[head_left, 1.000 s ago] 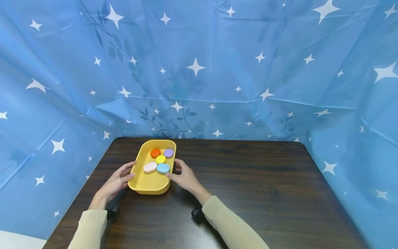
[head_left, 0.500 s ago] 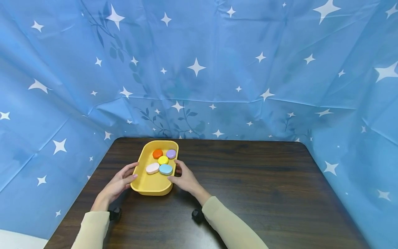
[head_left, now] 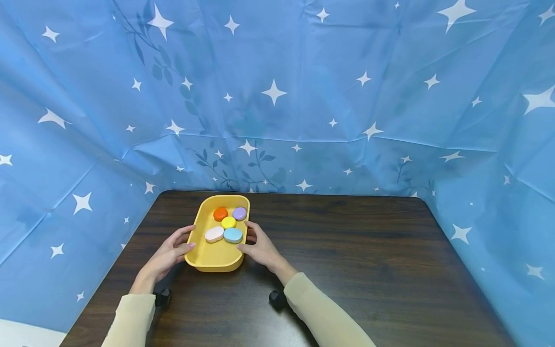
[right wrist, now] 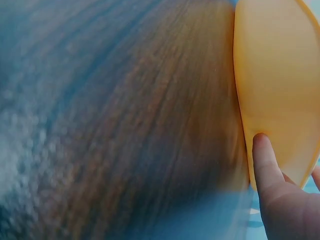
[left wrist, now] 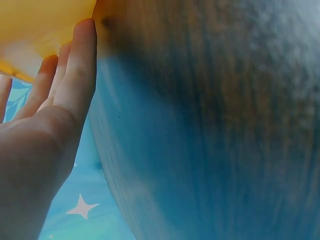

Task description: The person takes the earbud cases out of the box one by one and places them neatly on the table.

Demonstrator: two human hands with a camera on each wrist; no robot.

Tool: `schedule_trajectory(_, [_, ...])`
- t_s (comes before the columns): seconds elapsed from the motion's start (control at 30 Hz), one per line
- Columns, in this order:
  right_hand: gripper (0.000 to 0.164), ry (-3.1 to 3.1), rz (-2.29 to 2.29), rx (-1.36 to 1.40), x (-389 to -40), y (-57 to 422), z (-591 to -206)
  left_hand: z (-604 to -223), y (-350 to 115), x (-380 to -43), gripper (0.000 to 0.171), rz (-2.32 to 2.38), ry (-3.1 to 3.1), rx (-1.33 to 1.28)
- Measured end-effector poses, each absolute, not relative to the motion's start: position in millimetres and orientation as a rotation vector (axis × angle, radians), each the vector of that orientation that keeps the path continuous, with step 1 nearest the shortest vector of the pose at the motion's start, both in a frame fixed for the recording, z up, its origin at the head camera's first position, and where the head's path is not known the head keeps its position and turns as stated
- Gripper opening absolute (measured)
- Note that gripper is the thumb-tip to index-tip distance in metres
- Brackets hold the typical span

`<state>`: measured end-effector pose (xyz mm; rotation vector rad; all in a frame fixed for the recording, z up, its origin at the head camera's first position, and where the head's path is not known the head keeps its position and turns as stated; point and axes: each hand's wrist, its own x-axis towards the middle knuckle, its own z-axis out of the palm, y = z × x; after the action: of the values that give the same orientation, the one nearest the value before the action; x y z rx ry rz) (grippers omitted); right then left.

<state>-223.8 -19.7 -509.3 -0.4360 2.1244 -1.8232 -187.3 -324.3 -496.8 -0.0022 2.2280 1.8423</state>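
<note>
ok, yellow tray (head_left: 215, 253) is sitting left of ctr in the lower half of the head view, near the table's (head_left: 368, 270) top edge. both hands are on it: left hand (head_left: 166, 251) is holding the tray's left side, right hand (head_left: 261, 248) is holding the right side, so the tray's being gripped btwn the two, each thumb lying at the rim, other fingers spreading farther up along the side. neither grip is looking wide; both are filled w/ tray edge.

inside, five pcs are lying in a loose cluster: orange piece (head_left: 220, 213) upper left, purple piece (head_left: 239, 213) upper right, yellow piece (head_left: 228, 222) in the middle, pink piece (head_left: 214, 234) lower left, blue piece (head_left: 232, 235) lower right. lower end of the tray is showing bare floor.

left wrist view: tray is filling the upper left corner, fingers reaching up to it. right wrist view: tray is running down the right edge, one fingertip pressing its surface. can't tell if the tray's resting on the table or hanging just off it.

step in hand, my guess: handling the loaded tray two-handed, prob placing or steadying it. next move's prob calling for both hands working as a pair, equal pressure, tray level so the loose pcs aren't sliding. blue starry backdrop (head_left: 325, 96) is filling the upper frame.
</note>
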Motion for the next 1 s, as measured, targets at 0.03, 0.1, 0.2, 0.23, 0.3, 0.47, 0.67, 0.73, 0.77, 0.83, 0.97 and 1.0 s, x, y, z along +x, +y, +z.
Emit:
schedule_trajectory(0.03, [0.073, 2.118, -1.825, -0.434, -223.9, -18.8, -508.9, -496.8, -323.4, -187.7, 0.064, 1.84, 2.232, -0.005])
schedule_trajectory(0.1, [0.073, 2.111, -1.829, -0.43, -224.3, -17.4, -508.5, -496.8, -321.8, -188.6, 0.064, 1.832, 2.242, -0.004])
schedule_trajectory(0.2, [0.072, 2.101, -1.839, -0.418, -224.7, -15.1, -507.7, -496.9, -319.4, -190.0, 0.064, 1.818, 2.256, 0.003])
schedule_trajectory(0.23, [0.072, 2.102, -1.839, -0.413, -225.0, -14.4, -507.6, -497.0, -318.7, -190.5, 0.065, 1.815, 2.259, 0.006])
schedule_trajectory(0.3, [0.072, 2.108, -1.841, -0.408, -225.2, -12.9, -507.6, -497.0, -317.2, -191.3, 0.065, 1.808, 2.261, 0.009])
schedule_trajectory(0.47, [0.072, 2.124, -1.837, -0.396, -224.8, -9.2, -507.1, -496.9, -313.2, -192.6, 0.064, 1.809, 2.25, 0.003])
schedule_trajectory(0.67, [0.07, 2.109, -1.847, -0.386, -224.5, -4.0, -505.4, -496.5, -307.2, -193.0, 0.064, 1.816, 2.237, 0.012])
schedule_trajectory(0.73, [0.069, 2.106, -1.849, -0.388, -224.7, -2.3, -505.2, -496.7, -305.5, -193.2, 0.064, 1.813, 2.235, 0.018])
schedule_trajectory(0.77, [0.069, 2.106, -1.847, -0.391, -224.8, -1.6, -505.3, -496.8, -304.7, -193.2, 0.064, 1.812, 2.234, 0.018])
schedule_trajectory(0.83, [0.069, 2.107, -1.844, -0.392, -225.0, -0.2, -506.0, -497.2, -303.5, -193.4, 0.064, 1.816, 2.229, 0.015])
schedule_trajectory(0.97, [0.069, 2.104, -1.842, -0.391, -224.9, 2.1, -507.4, -497.2, -301.3, -193.1, 0.065, 1.814, 2.226, 0.003])
schedule_trajectory(1.0, [0.07, 2.102, -1.844, -0.39, -224.7, 2.7, -507.3, -497.1, -300.9, -193.0, 0.065, 1.814, 2.226, 0.001])
